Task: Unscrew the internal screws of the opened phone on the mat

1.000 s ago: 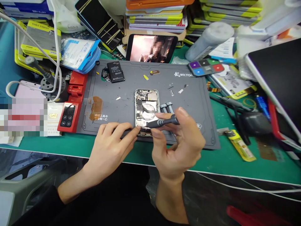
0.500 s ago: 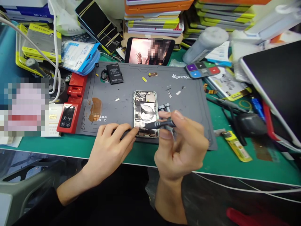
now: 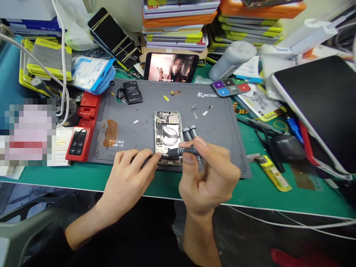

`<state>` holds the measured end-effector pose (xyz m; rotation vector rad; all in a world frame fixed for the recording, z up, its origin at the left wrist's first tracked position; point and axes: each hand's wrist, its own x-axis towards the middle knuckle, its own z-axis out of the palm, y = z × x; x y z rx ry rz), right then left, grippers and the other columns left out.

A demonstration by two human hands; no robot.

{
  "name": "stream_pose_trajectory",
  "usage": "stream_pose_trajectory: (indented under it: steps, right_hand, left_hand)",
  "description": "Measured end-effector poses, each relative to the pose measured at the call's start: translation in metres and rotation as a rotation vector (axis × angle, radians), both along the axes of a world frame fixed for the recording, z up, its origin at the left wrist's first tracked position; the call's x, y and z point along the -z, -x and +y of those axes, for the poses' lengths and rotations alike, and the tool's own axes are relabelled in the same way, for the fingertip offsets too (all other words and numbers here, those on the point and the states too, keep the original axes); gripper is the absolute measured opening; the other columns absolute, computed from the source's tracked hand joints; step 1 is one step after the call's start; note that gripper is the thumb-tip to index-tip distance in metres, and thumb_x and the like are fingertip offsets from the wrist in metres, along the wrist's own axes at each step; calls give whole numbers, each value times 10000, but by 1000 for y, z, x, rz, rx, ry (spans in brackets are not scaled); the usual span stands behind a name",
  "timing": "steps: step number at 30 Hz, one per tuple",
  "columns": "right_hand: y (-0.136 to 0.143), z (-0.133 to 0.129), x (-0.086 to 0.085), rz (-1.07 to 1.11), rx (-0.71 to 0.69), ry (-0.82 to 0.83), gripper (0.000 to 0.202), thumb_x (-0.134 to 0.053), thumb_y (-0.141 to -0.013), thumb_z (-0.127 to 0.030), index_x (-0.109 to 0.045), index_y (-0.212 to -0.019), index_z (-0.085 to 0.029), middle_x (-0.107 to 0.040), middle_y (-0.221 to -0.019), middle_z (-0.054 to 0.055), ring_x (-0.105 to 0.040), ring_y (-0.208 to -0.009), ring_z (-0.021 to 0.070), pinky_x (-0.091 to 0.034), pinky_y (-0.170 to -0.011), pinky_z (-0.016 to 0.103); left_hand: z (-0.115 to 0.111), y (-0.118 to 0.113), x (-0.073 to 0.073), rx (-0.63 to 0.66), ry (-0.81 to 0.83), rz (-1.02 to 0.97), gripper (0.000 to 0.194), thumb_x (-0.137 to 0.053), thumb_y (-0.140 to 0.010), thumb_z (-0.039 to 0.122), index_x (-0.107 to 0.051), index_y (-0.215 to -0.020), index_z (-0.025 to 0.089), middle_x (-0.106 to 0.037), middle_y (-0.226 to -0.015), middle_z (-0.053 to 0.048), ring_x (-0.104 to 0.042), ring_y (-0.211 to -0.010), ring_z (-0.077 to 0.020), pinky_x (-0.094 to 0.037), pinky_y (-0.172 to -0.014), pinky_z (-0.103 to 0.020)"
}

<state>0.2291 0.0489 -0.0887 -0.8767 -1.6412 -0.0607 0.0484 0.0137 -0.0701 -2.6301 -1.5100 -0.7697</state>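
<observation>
An opened phone [image 3: 167, 135] lies on the grey mat [image 3: 144, 128], its inner parts showing. My right hand [image 3: 208, 174] pinches a dark screwdriver [image 3: 180, 151] between thumb and fingers, its tip over the lower part of the phone. At the phone's lower left edge, a fingertip of my left hand [image 3: 133, 172] touches the frame; its fingers are apart and hold nothing that I can see. More screwdrivers [image 3: 191, 129] lie just right of the phone, partly behind my right hand. A black battery [image 3: 132, 92] rests at the mat's upper left.
A propped-up phone [image 3: 171, 67] plays a video behind the mat. At the left stands a red device [image 3: 79, 144]. Small parts lie on the mat. A grey bottle [image 3: 232, 59], a coloured case [image 3: 230, 87] and a black-screened device [image 3: 317, 111] are at the right.
The whole view has shifted slightly, so the bench sits a little further left and lower. The screwdriver stays over the phone's lower part, and both hands keep nearly the same pose.
</observation>
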Motion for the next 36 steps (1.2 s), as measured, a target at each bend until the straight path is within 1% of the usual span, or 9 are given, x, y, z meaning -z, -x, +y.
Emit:
stream_pose_trajectory:
  steps: [4, 8, 14, 17, 21, 24, 30, 33, 36]
  right_hand:
    - [-1, 0, 1, 1, -14, 8, 674, -711, -953, -9, -587, -1582, -220, -740, -1271, 104, -719, -1142, 212, -650, -916, 366]
    - [-1, 0, 2, -5, 6, -5, 698, -731, -926, 14, -591, -1572, -211, -753, -1247, 97, -733, -1079, 201, -653, -877, 350]
    - [-1, -1, 2, 15, 15, 13, 730, -739, -914, 23, -585, -1575, -246, -754, -1244, 78, -738, -1062, 199, -665, -861, 349]
    - [-1, -1, 1, 21, -9, 23, 727, -710, -923, 41, -581, -1579, -244, -741, -1263, 90, -731, -1110, 210, -669, -871, 362]
    - [-1, -1, -1, -1, 16, -2, 708, -706, -930, 45, -585, -1572, -227, -747, -1200, 85, -728, -1065, 188, -650, -865, 328]
    - [-1, -2, 0, 18, -4, 6, 692, -677, -948, 41, -585, -1572, -245, -736, -1229, 90, -739, -1090, 200, -660, -875, 350]
    - [0, -2, 1, 15, -5, 9, 679, -681, -948, 32, -576, -1575, -209, -733, -1239, 107, -732, -1104, 211, -650, -897, 364]
    - [-1, -2, 2, 12, 16, 12, 714, -710, -928, 39, -576, -1577, -227, -738, -1229, 87, -721, -1066, 192, -641, -879, 346]
    - [-1, -3, 3, 41, -1, 49, 746, -705, -924, 43, -571, -1588, -269, -725, -1271, 78, -715, -1113, 201, -647, -889, 364]
  left_hand:
    - [0, 0, 1, 1, 5, 0, 289, -650, -1091, 161, -703, -1375, 156, -745, -1267, -46, -557, -1085, -249, -422, -935, -425]
    - [0, 0, 1, 1, 3, 5, 278, -640, -1097, 164, -707, -1367, 159, -746, -1267, -46, -557, -1089, -248, -425, -934, -430]
    - [1, 0, 2, -1, 1, 8, 278, -649, -1092, 163, -709, -1364, 159, -749, -1271, -44, -558, -1087, -246, -427, -932, -429]
    - [2, 0, 1, -3, -3, 13, 283, -647, -1093, 163, -709, -1368, 165, -749, -1273, -38, -561, -1081, -246, -425, -919, -424]
    - [1, -1, 0, -10, -7, 24, 261, -637, -1100, 172, -719, -1347, 171, -753, -1246, -33, -567, -1073, -243, -423, -905, -417]
    - [0, -1, -1, -12, -7, 27, 257, -626, -1107, 180, -723, -1346, 175, -755, -1247, -33, -567, -1067, -243, -418, -903, -415]
    - [0, 0, 0, -12, -3, 19, 266, -628, -1109, 191, -719, -1358, 175, -753, -1256, -36, -568, -1076, -245, -419, -920, -414]
    - [0, 0, 0, -13, -9, 19, 258, -628, -1107, 189, -719, -1348, 171, -751, -1259, -38, -565, -1079, -247, -419, -921, -414]
    - [0, 0, 0, -13, -6, 19, 260, -630, -1106, 191, -716, -1351, 173, -749, -1264, -37, -562, -1073, -246, -417, -916, -413]
